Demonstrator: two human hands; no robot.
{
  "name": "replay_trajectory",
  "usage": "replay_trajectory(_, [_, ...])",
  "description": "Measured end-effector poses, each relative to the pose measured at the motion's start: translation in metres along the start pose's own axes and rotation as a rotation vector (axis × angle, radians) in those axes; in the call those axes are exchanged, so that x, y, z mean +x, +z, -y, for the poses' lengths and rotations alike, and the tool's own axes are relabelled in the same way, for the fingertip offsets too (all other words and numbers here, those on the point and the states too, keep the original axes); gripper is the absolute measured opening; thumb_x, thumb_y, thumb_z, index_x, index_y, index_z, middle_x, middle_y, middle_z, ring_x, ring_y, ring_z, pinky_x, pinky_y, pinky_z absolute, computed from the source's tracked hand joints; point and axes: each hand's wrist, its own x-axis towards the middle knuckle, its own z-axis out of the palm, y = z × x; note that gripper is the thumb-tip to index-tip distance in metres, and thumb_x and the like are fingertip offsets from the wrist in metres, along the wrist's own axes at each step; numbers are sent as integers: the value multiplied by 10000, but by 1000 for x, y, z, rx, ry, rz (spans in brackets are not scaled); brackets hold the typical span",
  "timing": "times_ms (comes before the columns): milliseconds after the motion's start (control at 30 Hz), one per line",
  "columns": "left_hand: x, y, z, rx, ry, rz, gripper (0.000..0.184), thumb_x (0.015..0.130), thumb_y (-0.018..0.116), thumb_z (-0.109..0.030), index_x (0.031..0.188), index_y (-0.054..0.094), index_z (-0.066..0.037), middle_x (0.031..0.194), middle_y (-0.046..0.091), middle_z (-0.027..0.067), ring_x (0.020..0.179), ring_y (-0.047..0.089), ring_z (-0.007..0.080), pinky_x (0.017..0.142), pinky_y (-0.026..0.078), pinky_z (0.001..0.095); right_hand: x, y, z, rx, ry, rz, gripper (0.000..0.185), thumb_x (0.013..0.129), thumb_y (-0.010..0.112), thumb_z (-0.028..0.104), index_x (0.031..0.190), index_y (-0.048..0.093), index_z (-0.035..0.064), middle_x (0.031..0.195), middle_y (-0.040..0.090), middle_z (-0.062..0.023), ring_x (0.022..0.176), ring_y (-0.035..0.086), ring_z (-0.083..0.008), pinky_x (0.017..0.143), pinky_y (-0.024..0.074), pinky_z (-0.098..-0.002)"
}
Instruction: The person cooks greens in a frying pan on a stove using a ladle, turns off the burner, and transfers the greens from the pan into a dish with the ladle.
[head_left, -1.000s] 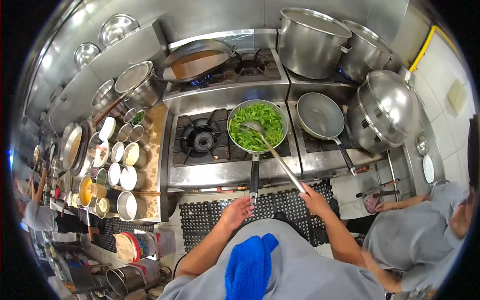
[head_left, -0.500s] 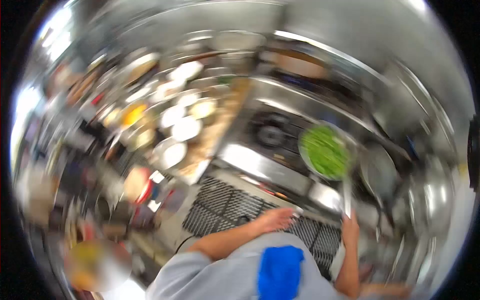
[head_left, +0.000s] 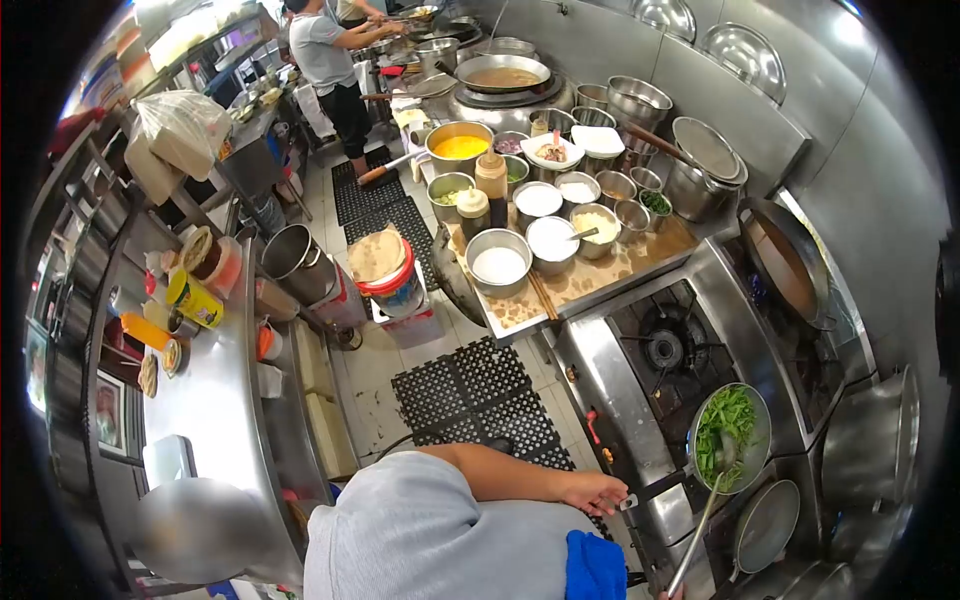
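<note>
Leafy greens (head_left: 724, 418) here in my pan (head_left: 758, 440) on the stove (head_left: 622, 400), ladle (head_left: 698, 536) in among them, right fingers (head_left: 677, 595) clamped on its shaft, left fingers (head_left: 612, 486) loosely apart, just beside the end of the pan's handle (head_left: 664, 486)

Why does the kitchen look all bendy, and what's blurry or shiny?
Head view: the metal counter bows, as through a very wide lens; a round patch at lower left is smeared; glare whitens the steel wall at upper right.
</note>
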Motion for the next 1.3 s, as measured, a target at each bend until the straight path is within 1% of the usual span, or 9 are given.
replay_trajectory(433, [2,1,-2,25,-4,-42,295,855,595,-414,965,594,-139,877,555,-26,801,582,130,639,453,289,2,34,-65,-105,-178,-85,413,951,459,229,1327,466,57,1032,615,-250,860,594,-356,734,447,-428])
replay_trajectory(500, [-1,4,-3,24,4,-42,301,855,595,-409,979,603,-135,936,567,-13,825,586,143,665,452,283,21,70,-52,-200,116,-86,419,948,457,214,1335,454,52,1090,605,-236,921,586,-349,795,448,-420])
replay_trajectory(533, [6,-5,1,45,-30,-25,301,855,595,-409,979,603,-135,936,567,-13,825,586,143,665,452,283,37,84,-48,-38,33,-138,464,944,478,204,1347,412,-15,1248,541,-218,1219,473,-301,1000,362,-424])
replay_trajectory(600, [27,-17,8,2,-8,-7,314,875,571,-384,1035,612,-117,1011,581,5,879,586,164,699,459,295,46,95,-104,20,-34,-161,434,933,496,154,1346,442,30,905,618,-102,626,569,-141,563,468,-294])
replay_trajectory(633, [14,-9,6,12,16,22,324,888,555,-366,1077,603,-107,1042,586,14,904,583,175,720,465,309,26,46,-23,206,281,72,441,944,458,134,1373,413,44,1094,622,-199,940,621,-267,817,471,-349])
replay_trajectory(667, [-8,-1,-7,23,27,59,336,901,539,-347,1118,595,-97,1073,591,23,929,580,186,740,471,322,16,21,17,289,452,95,444,943,470,158,1381,419,108,1067,629,-210,853,629,-275,759,478,-360])
replay_trajectory(733, [-21,7,-17,11,8,58,321,919,522,-310,1144,581,-88,1051,621,24,906,590,177,779,480,328,18,21,-10,101,43,-182,450,928,484,198,1353,436,62,887,637,-160,713,607,-231,664,479,-336])
replay_trajectory(867, [-17,7,-17,40,-77,-1,351,928,491,-300,1190,559,-76,1112,614,57,944,583,196,817,470,341,60,22,-12,88,271,-208,501,918,501,377,1352,432,138,1100,596,-262,981,576,-430,839,452,-443])
replay_trajectory(1300, [-12,8,-19,90,-50,31,379,917,502,-342,1195,553,-90,1101,620,44,968,579,191,831,455,347,68,35,-29,95,235,-170,503,921,494,366,1382,406,183,967,649,-226,864,618,-414,762,474,-466])
